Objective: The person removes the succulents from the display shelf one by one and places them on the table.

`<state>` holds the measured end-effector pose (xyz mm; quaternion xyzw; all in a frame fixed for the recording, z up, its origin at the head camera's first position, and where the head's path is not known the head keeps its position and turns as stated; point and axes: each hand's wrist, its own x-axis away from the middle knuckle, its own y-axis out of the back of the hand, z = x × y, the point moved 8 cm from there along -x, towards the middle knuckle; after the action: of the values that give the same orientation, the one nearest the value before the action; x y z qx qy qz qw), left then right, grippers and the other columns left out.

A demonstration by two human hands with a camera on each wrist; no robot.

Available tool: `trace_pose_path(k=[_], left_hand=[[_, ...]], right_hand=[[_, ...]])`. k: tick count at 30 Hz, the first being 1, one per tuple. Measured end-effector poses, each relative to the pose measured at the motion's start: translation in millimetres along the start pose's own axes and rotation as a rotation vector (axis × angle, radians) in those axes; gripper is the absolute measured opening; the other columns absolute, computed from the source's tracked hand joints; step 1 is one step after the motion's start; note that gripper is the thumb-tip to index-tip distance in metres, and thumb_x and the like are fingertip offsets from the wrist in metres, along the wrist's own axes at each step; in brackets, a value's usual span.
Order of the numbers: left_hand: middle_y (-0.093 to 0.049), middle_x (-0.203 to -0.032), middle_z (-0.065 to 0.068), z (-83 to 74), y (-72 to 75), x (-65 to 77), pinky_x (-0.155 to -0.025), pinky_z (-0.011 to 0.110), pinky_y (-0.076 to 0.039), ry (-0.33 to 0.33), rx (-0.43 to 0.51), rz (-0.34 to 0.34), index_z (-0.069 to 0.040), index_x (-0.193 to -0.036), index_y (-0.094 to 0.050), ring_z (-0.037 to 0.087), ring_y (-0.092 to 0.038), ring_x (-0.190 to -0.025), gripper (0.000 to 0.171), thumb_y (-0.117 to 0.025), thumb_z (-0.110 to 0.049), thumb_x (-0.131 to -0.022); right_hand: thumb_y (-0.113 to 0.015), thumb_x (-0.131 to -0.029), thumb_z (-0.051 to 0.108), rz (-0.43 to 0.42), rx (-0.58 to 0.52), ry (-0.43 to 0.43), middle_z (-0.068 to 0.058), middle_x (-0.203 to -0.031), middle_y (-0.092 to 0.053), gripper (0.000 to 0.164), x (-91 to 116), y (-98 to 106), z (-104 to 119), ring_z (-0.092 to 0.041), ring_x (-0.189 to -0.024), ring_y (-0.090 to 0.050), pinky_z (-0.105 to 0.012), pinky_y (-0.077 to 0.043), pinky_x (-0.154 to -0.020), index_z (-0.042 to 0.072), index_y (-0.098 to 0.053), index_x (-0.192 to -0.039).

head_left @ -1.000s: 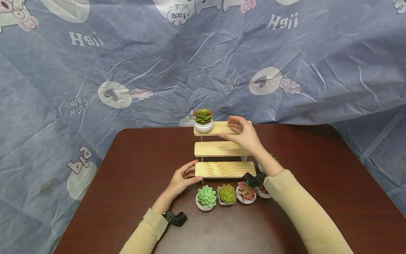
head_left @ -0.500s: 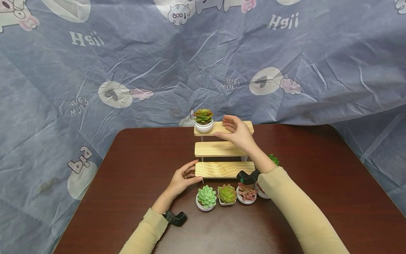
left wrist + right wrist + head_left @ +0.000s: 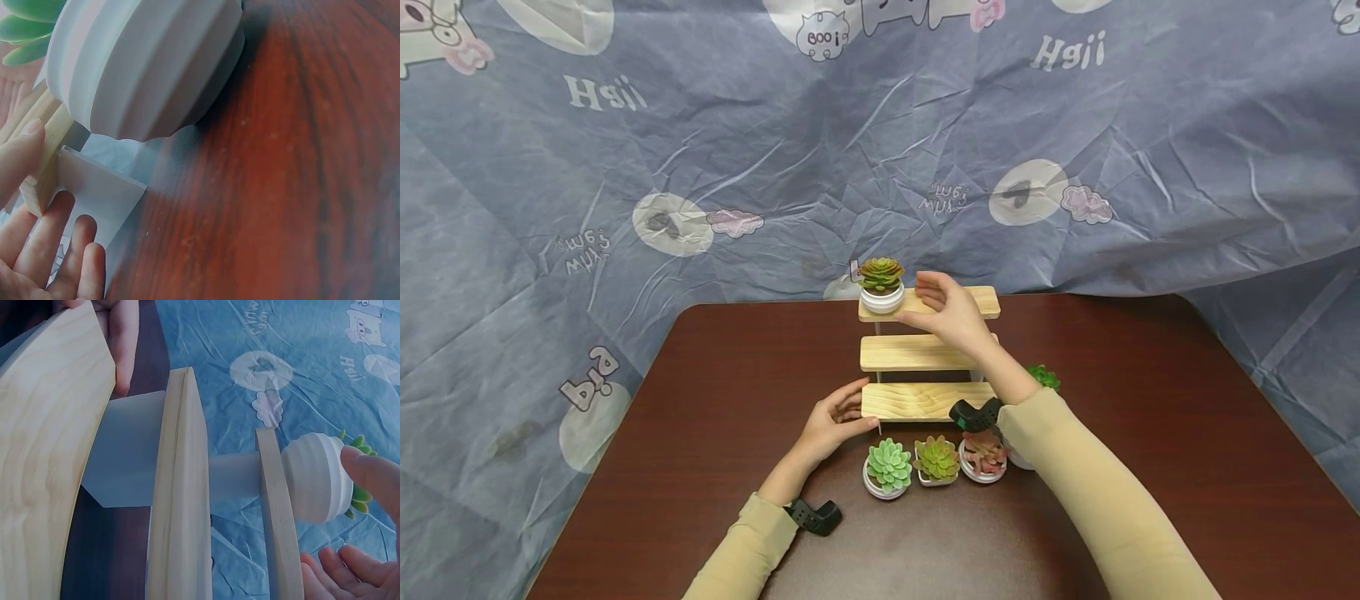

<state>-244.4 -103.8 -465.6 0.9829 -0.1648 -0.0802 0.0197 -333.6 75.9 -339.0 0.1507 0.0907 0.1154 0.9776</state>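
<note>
A three-tier wooden display stand [image 3: 936, 402] with pale planks stands on the table. My left hand [image 3: 823, 429] holds the left end of its bottom plank; in the left wrist view the thumb lies on the wood [image 3: 47, 134] with the fingers below. On the top tier, at its left end, sits a green-and-reddish artificial succulent [image 3: 881, 287] in a white ribbed pot [image 3: 315, 478]. My right hand [image 3: 951, 312] is just right of that pot, thumb and fingers spread apart and holding nothing. Whether the thumb touches the pot cannot be told.
In front of the stand are a mint-green succulent [image 3: 888, 467], an olive-green one [image 3: 936, 460] and a pink one [image 3: 983, 457] in white pots. A further green plant [image 3: 1042, 377] is partly hidden by the right arm. A patterned blue cloth [image 3: 820, 150] hangs behind the table [image 3: 737, 358].
My right hand has moved left along the top tier, closer to the potted succulent. The left hand and the plants have stayed put.
</note>
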Motion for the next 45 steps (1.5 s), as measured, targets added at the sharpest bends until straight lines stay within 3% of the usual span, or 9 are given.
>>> trace_pose_path(k=[11, 22, 29, 39, 45], left_hand=[[-0.057, -0.121, 0.026, -0.8, -0.9, 0.8, -0.093, 0.047, -0.044, 0.002, -0.007, 0.004, 0.002, -0.139, -0.041, 0.039, -0.056, -0.104, 0.065, -0.070, 0.002, -0.082], [-0.057, -0.121, 0.025, -0.7, -0.7, 0.8, -0.093, 0.047, -0.044, -0.001, -0.011, 0.007, 0.001, -0.139, -0.041, 0.039, -0.056, -0.104, 0.065, -0.070, 0.002, -0.082], [-0.056, -0.121, 0.027, -0.4, -0.8, 1.1, -0.093, 0.046, -0.045, -0.002, -0.008, 0.009, 0.002, -0.139, -0.041, 0.039, -0.056, -0.103, 0.065, -0.070, 0.002, -0.082], [-0.056, -0.121, 0.028, -2.1, -0.4, 1.0, -0.093, 0.048, -0.045, -0.017, -0.008, 0.008, 0.006, -0.139, -0.039, 0.043, -0.055, -0.103, 0.065, -0.070, 0.003, -0.081], [-0.056, -0.121, 0.027, -3.2, 0.0, 0.7, -0.092, 0.047, -0.045, -0.022, -0.014, 0.006, 0.007, -0.139, -0.039, 0.041, -0.055, -0.103, 0.066, -0.070, 0.004, -0.081]], right_hand=[[-0.081, -0.075, 0.024, 0.012, 0.019, -0.005, -0.015, -0.136, -0.045, 0.082, -3, -12, 5, -0.027, -0.125, -0.045, -0.032, -0.038, -0.103, 0.003, -0.037, -0.141], [-0.083, -0.073, 0.023, -0.043, 0.072, -0.005, -0.016, -0.134, -0.048, 0.083, -10, -20, 6, -0.028, -0.122, -0.049, -0.030, -0.042, -0.099, 0.001, -0.038, -0.140], [-0.082, -0.073, 0.024, -0.081, 0.089, 0.011, -0.017, -0.130, -0.051, 0.080, -14, -24, 9, -0.028, -0.117, -0.053, -0.036, -0.045, -0.096, -0.001, -0.041, -0.137], [-0.082, -0.072, 0.025, -0.109, 0.110, 0.030, -0.016, -0.123, -0.055, 0.073, -15, -23, 11, -0.027, -0.111, -0.057, -0.037, -0.047, -0.093, -0.001, -0.048, -0.132], [-0.082, -0.072, 0.027, -0.117, 0.111, 0.020, -0.015, -0.124, -0.056, 0.074, -10, -16, 9, -0.025, -0.112, -0.057, -0.031, -0.048, -0.091, 0.000, -0.048, -0.132]])
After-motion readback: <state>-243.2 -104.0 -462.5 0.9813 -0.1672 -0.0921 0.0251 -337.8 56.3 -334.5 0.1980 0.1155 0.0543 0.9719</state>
